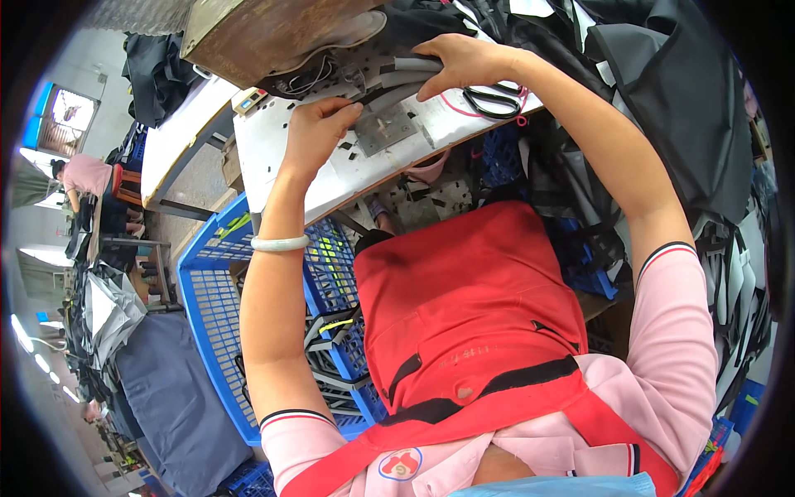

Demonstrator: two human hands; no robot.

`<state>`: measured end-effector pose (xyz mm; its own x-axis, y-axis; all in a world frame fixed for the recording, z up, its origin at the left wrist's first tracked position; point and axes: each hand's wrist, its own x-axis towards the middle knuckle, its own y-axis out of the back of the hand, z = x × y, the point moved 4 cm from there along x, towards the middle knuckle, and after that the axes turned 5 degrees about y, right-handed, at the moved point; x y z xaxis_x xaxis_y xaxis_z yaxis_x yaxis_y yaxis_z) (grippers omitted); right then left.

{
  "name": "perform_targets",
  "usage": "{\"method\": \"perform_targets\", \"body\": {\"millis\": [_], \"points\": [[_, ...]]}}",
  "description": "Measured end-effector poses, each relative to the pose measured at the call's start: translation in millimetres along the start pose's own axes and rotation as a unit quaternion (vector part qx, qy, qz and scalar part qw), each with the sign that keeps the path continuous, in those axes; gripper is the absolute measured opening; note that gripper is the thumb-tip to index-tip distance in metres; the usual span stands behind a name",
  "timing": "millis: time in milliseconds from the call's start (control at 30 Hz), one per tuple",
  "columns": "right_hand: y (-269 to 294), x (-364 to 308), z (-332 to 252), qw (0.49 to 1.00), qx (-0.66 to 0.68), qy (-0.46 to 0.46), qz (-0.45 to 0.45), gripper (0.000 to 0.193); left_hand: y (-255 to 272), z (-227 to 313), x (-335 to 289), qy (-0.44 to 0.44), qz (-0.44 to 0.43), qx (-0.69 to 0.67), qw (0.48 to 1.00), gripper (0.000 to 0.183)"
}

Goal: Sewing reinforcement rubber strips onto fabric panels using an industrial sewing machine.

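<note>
Head-worn fisheye, looking down, close above red apron (pixel 472 282)

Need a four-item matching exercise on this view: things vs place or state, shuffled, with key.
1. large blue perforated plastic crate
2. smooth pale ring-shaped bangle
3. red cloth apron
4. long narrow grey strips

A. worn over pink shirt
B. between left hand and right hand
C. partly hidden by left forearm
D. encircling left forearm

Pairs: 1-C, 2-D, 3-A, 4-B
</note>
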<state>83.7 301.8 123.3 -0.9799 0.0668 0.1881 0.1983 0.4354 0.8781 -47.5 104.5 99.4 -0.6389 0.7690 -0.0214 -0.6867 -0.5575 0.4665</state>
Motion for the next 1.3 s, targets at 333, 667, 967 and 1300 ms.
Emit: {"method": "perform_targets", "body": {"millis": [333,667,967,1300], "points": [[-1.0,13.1,18.3,0.999,0.016,-0.002,0.032,0.065,-1.2,-3.7,9.7,0.034,-0.013,-0.077,0.996,0.025],[13.6,-16.5,12.5,1.000,-0.007,-0.002,0.023,0.058,31.1,-17.7,-2.9,-0.027,0.087,0.003,0.996,0.024],[-136.6,-69.3,-128.5,0.920,-0.194,0.333,0.075,0.009,-54.5,33.0,-29.7,0.003,-0.125,-0.061,0.990,0.023],[-21.9,-64.3,-48.3,0.996,0.024,-0.014,-0.089,0.058,-18.9,-32.5,-80.6,0.191,-0.220,-0.073,0.954,0.035]]}}
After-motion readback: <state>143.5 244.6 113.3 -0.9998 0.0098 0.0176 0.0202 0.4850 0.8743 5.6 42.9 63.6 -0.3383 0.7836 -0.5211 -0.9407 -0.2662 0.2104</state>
